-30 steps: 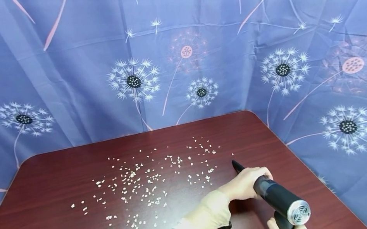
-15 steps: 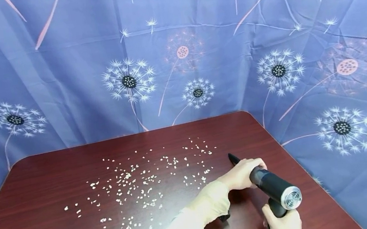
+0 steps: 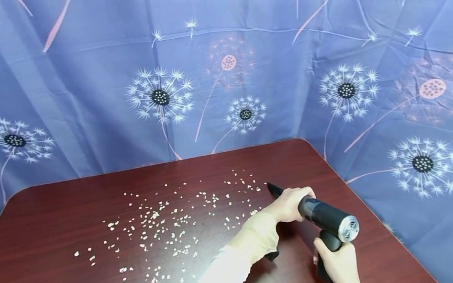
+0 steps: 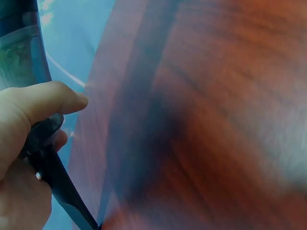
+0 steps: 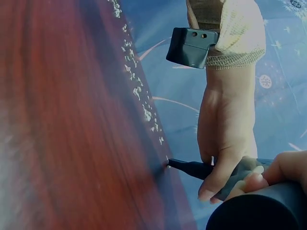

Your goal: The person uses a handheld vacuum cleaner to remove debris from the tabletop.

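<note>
A black handheld vacuum cleaner (image 3: 328, 214) with a silver end cap slants over the right part of the table. My left hand (image 3: 289, 205) reaches across and grips its front end, just behind the narrow black nozzle (image 3: 274, 189). My right hand (image 3: 340, 261) holds the handle below the motor body. Small white flakes (image 3: 151, 224) lie scattered over the middle and left of the tabletop. The nozzle tip points at the rightmost flakes. In the right wrist view, the nozzle (image 5: 192, 167) meets the table close to a flake, and the left hand's thumb lies along the vacuum.
The dark red wooden table (image 3: 38, 226) has rounded far corners. A blue curtain (image 3: 201, 87) with dandelion prints hangs behind it and along the right side. A black wrist camera (image 3: 272, 254) sits under the left wrist, and a pale sleeve covers that forearm.
Both hands have moved the vacuum to the left and farther from me, bringing its tip up to the right edge of the flakes. A lone flake near the tip is gone. The head view shifted slightly.
</note>
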`<action>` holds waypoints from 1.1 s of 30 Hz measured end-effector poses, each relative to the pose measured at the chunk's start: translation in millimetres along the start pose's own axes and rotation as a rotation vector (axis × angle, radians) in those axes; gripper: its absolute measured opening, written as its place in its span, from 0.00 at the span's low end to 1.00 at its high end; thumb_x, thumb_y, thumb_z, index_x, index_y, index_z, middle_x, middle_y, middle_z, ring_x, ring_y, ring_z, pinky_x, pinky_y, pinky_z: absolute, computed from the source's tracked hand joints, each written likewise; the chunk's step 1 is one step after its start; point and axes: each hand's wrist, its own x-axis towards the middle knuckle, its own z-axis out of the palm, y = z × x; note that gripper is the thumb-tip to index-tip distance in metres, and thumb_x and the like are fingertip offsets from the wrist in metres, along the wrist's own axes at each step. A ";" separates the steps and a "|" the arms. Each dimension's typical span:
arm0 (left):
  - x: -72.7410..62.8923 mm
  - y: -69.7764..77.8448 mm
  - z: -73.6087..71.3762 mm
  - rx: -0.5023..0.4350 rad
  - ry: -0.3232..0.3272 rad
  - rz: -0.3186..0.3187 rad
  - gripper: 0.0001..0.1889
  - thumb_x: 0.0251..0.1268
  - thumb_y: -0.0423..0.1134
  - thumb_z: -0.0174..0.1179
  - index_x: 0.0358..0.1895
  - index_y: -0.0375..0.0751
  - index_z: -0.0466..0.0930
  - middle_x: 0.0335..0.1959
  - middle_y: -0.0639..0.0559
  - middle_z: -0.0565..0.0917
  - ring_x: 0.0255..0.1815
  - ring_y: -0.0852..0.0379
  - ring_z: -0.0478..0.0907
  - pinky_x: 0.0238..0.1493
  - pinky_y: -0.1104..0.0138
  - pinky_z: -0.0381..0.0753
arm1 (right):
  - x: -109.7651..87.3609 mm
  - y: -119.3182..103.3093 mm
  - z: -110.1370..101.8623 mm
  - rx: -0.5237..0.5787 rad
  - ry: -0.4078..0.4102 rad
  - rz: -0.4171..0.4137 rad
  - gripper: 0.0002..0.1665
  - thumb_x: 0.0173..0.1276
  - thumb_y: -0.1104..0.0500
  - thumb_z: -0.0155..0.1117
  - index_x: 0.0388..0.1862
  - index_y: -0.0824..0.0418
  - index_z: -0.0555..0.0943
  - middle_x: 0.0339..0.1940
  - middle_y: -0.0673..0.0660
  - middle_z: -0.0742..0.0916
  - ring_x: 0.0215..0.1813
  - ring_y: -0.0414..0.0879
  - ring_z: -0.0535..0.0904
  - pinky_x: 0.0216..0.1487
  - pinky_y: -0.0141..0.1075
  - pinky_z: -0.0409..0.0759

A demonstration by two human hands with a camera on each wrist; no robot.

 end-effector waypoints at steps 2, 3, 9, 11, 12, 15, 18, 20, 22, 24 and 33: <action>-1.3 -2.9 -2.0 0.005 0.001 -0.017 0.31 0.34 0.33 0.78 0.46 0.50 0.74 0.44 0.58 0.85 0.45 0.64 0.79 0.51 0.72 0.69 | 2.0 -0.3 3.5 0.013 -0.012 0.011 0.07 0.61 0.69 0.60 0.25 0.66 0.73 0.07 0.51 0.77 0.11 0.44 0.75 0.20 0.34 0.76; -2.4 -3.3 -3.3 0.007 0.001 -0.025 0.31 0.34 0.33 0.78 0.46 0.50 0.74 0.44 0.58 0.85 0.45 0.64 0.79 0.51 0.72 0.70 | 2.8 -0.5 4.4 0.015 -0.019 0.015 0.07 0.61 0.69 0.60 0.25 0.66 0.73 0.08 0.51 0.77 0.11 0.44 0.75 0.21 0.34 0.76; -7.5 5.5 -12.1 0.016 -0.015 -0.084 0.30 0.34 0.32 0.78 0.46 0.50 0.75 0.44 0.58 0.85 0.45 0.64 0.80 0.50 0.74 0.71 | 5.0 -3.8 -1.1 -0.007 -0.067 0.041 0.06 0.63 0.68 0.59 0.26 0.66 0.73 0.09 0.51 0.78 0.13 0.44 0.76 0.23 0.34 0.77; -9.3 10.0 -16.2 0.012 -0.021 -0.114 0.30 0.34 0.32 0.78 0.46 0.50 0.75 0.44 0.59 0.85 0.44 0.64 0.80 0.50 0.74 0.71 | 5.5 -5.2 -3.9 -0.013 -0.084 0.050 0.07 0.64 0.68 0.59 0.26 0.65 0.73 0.09 0.51 0.78 0.13 0.43 0.76 0.23 0.34 0.78; -10.4 11.8 -18.1 0.013 -0.024 -0.128 0.29 0.34 0.32 0.78 0.45 0.50 0.75 0.43 0.59 0.85 0.44 0.65 0.80 0.49 0.75 0.71 | 5.8 -5.8 -4.8 -0.017 -0.094 0.054 0.07 0.64 0.67 0.59 0.26 0.65 0.73 0.10 0.50 0.78 0.13 0.43 0.76 0.24 0.34 0.78; -13.5 14.2 -22.2 0.013 -0.033 -0.166 0.29 0.35 0.32 0.78 0.45 0.51 0.75 0.42 0.60 0.85 0.42 0.65 0.80 0.47 0.75 0.70 | 6.1 -7.3 -5.2 -0.003 -0.117 0.083 0.07 0.65 0.66 0.59 0.28 0.64 0.72 0.10 0.50 0.78 0.14 0.43 0.76 0.23 0.35 0.78; -16.2 12.2 -24.3 0.024 -0.043 -0.186 0.29 0.35 0.33 0.78 0.45 0.52 0.75 0.42 0.60 0.85 0.42 0.66 0.80 0.46 0.75 0.70 | 6.8 -7.8 -2.2 0.006 -0.130 0.091 0.06 0.65 0.66 0.59 0.29 0.64 0.73 0.11 0.51 0.78 0.14 0.43 0.76 0.24 0.35 0.78; -17.8 9.8 -26.6 0.022 -0.047 -0.191 0.29 0.35 0.33 0.78 0.45 0.52 0.75 0.43 0.60 0.85 0.43 0.65 0.80 0.47 0.74 0.70 | 7.3 -8.4 1.9 0.016 -0.129 0.095 0.06 0.65 0.66 0.59 0.29 0.65 0.73 0.11 0.51 0.78 0.14 0.44 0.77 0.24 0.35 0.78; -19.0 6.5 -28.4 0.030 -0.049 -0.196 0.29 0.35 0.33 0.78 0.45 0.52 0.75 0.43 0.60 0.85 0.44 0.65 0.80 0.47 0.74 0.70 | 7.7 -9.0 6.7 0.018 -0.124 0.090 0.06 0.64 0.66 0.59 0.28 0.64 0.73 0.11 0.51 0.78 0.14 0.44 0.77 0.24 0.35 0.78; -20.3 3.8 -30.3 0.023 -0.056 -0.197 0.29 0.35 0.32 0.78 0.46 0.51 0.75 0.43 0.60 0.85 0.44 0.65 0.80 0.47 0.73 0.70 | 6.7 -9.5 11.4 0.017 -0.113 0.084 0.06 0.64 0.67 0.59 0.27 0.64 0.73 0.10 0.51 0.78 0.14 0.44 0.77 0.24 0.35 0.78; -23.7 -7.8 -32.1 0.004 -0.115 -0.090 0.28 0.35 0.32 0.76 0.45 0.50 0.75 0.42 0.59 0.85 0.40 0.66 0.79 0.44 0.76 0.67 | -11.0 -10.6 34.2 0.107 0.006 0.091 0.05 0.61 0.69 0.59 0.28 0.66 0.71 0.08 0.50 0.77 0.10 0.42 0.75 0.19 0.34 0.78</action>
